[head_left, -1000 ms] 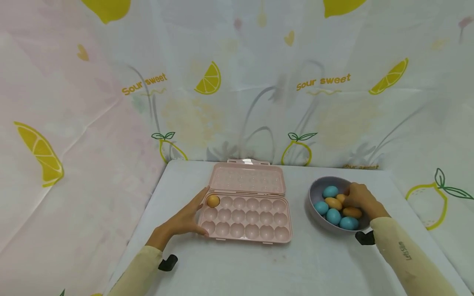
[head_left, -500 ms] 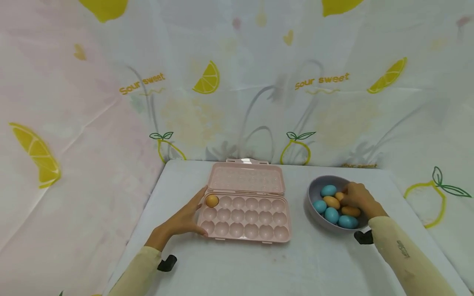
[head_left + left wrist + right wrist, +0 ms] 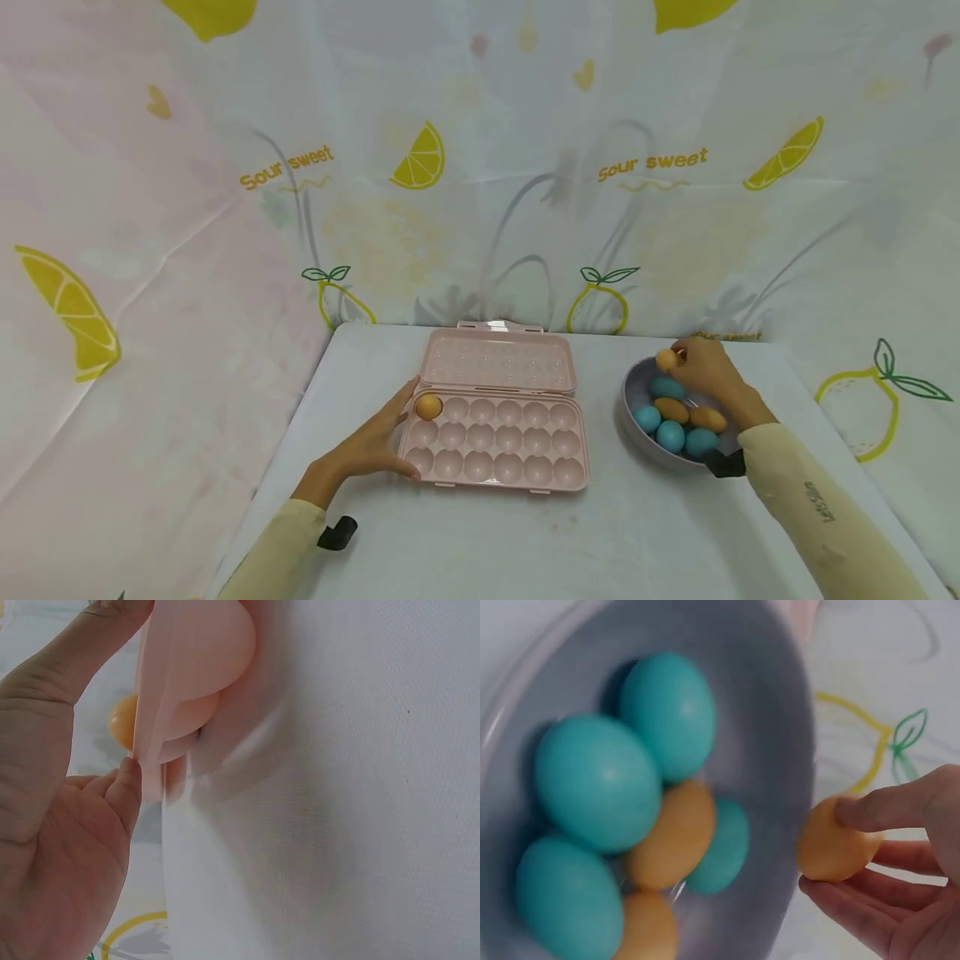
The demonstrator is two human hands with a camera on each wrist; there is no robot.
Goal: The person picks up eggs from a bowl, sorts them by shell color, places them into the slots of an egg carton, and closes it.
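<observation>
My left hand [image 3: 367, 448] rests spread against the left end of a pink egg tray [image 3: 495, 482], thumb at the near corner, index finger toward the back. One orange-yellow egg [image 3: 428, 407] sits in the tray's back-left hollow; it also shows past the edge in the left wrist view. My right hand [image 3: 711, 367] pinches another orange-yellow egg [image 3: 832, 844] between thumb and fingers, above the far rim of a grey-purple bowl [image 3: 636, 385]. Inside the bowl lie several blue eggs [image 3: 598, 782] and two orange ones [image 3: 673, 836].
Behind the tray its pink lid [image 3: 498, 360] lies flipped back. Both stand on a white-covered table [image 3: 480, 550], with the bowl to the right. A lemon-patterned cloth [image 3: 510, 200] hangs behind and at the sides.
My right hand has lifted an orange-yellow egg up out of the bowl, toward its far rim. The left hand and the tray stay in place.
</observation>
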